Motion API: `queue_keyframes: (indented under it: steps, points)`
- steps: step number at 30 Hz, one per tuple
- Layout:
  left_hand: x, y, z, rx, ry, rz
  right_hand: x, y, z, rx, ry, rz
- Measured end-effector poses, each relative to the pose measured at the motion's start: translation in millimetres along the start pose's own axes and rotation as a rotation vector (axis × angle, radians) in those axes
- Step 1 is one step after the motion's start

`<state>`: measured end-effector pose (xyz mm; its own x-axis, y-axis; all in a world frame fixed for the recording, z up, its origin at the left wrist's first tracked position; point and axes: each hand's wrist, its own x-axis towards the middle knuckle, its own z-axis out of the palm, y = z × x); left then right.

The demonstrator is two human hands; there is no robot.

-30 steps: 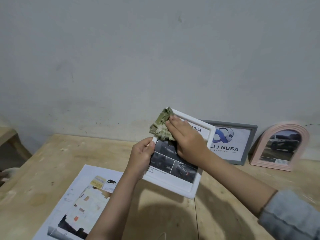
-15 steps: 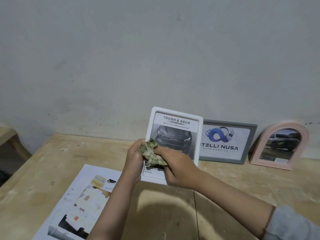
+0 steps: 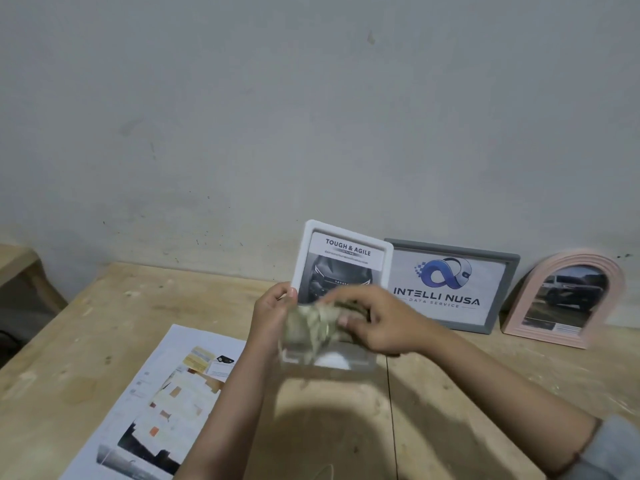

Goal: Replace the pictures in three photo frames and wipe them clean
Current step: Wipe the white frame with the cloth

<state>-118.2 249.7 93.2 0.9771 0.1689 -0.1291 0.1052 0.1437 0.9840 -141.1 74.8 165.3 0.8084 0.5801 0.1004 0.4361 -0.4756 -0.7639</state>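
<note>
White frame (image 3: 343, 258) stands upright on the tabletop (image 3: 79, 341), just left of the grey frame (image 3: 450, 285); the pink arched frame (image 3: 568, 299) leans on the wall further right. All three show a print, so this looks like the last wipe-down.

Left hand (image 3: 272, 315) pinches the white frame's left edge near the bottom, thumb on the front rim. Right hand (image 3: 377, 320) is bunched round the green cloth (image 3: 311, 327), rubbing the lower front. That area is motion-blurred, so I can't tell whether the cloth is on the glazing or the bottom rail.

For a good wipe:
- Keep the left hand on the rim only, no fingers on the glazing.
- Brace against the cloth's push, or the frame tips back or knocks the grey one.
- Straight overlapping strokes, then corners and rim.
- Refold the cloth to a clean face, light pressure.

Loose printed sheet (image 3: 166, 393) lies flat front-left, apart from the frames.
</note>
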Motion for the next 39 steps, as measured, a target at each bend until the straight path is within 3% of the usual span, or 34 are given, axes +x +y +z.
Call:
queue_keyframes:
  steps: [2,4,9,17,22,29,31,33,36,39]
  points:
    - [-3.4,1.1,-1.5,-0.007,-0.048,0.009,10.1,0.6,-15.5,-0.168,0.262,-0.089]
    - [-6.8,-0.4,-0.7,0.025,-0.1,0.036,23.8,9.8,-25.9,-0.423,0.41,-0.169]
    - [-8.2,-1.3,0.2,-0.067,-0.158,0.042,41.6,33.6,-5.9,-0.721,0.307,-0.196]
    - [-5.6,0.8,-7.4,-0.267,-0.086,-0.056,16.3,37.7,44.7,-0.496,0.12,-0.248]
    - [0.2,-0.4,-14.0,-0.19,-0.012,-0.067,-6.2,35.0,62.3,-0.435,0.0,-0.256]
    - [-2.8,-1.6,-12.3,0.001,-0.011,0.036,-12.5,17.6,35.4,-0.124,-0.267,0.019]
    - [-4.1,0.9,-9.5,-0.009,0.04,0.033,-7.4,8.2,18.2,-0.044,-0.198,0.021]
    - [-2.5,1.6,-8.6,-0.075,0.06,0.009,2.8,0.3,2.3,-0.085,0.04,-0.064]
    - [-7.3,2.5,-4.4,0.015,-0.031,0.06,29.3,-0.7,-16.1,-0.385,0.356,-0.296]
    - [-15.7,4.8,8.3,0.061,-0.075,0.13,58.7,9.9,-21.6,-0.618,0.425,-0.345]
